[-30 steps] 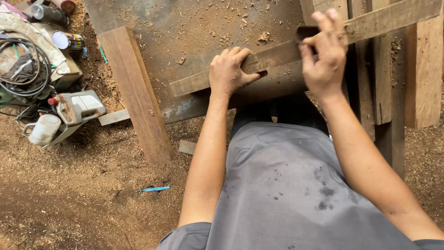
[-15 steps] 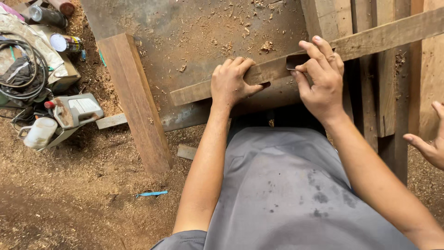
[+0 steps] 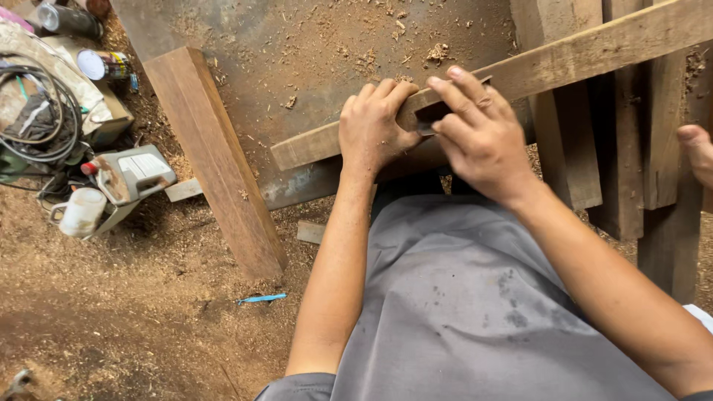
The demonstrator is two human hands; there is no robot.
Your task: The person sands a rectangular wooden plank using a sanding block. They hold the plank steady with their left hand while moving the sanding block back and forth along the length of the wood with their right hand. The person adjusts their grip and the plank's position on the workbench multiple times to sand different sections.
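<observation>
Head view: seen from above, a person in a grey shirt leans over a sawdust-strewn counter in the upper middle of the frame.
Wooden strip: a long, narrow wooden strip runs slantwise from the centre of the frame up to the upper right corner, lying across the counter's near edge.
Left hand: the left hand, at the centre, is closed over the wooden strip, fingers curled over its far edge and the thumb on the near side.
Right hand: the right hand, just right of the left and touching it, has its fingers bent around a small dark tool pressed against the wooden strip; the tool's kind cannot be told.
Other person: part of another hand shows at the right edge, near upright boards.
Plank: a thick reddish plank leans slantwise at centre left, from the counter's edge down to the floor.
Floor: sawdust-covered ground fills the lower left, with a thin blue stick lying on it.
Clutter: at the upper left sit coiled black cable, a grey power tool, a white mug and cans.
</observation>
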